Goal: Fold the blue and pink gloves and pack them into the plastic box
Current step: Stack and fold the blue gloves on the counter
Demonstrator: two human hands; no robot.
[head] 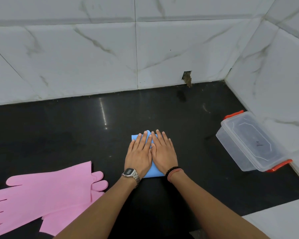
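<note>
My left hand (139,153) and right hand (163,151) lie flat, fingers straight, side by side on the folded blue gloves (154,172), pressing them onto the black counter (76,135) near its middle. Blue shows past my fingertips and beneath my wrists. The pink gloves (47,192) lie spread at the counter's front left edge. The plastic box (250,142), lid on, sits by the right wall.

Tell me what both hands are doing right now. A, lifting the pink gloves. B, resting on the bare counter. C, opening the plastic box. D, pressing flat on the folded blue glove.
D: the left hand and right hand lie flat, fingers straight, on the folded blue glove.
</note>
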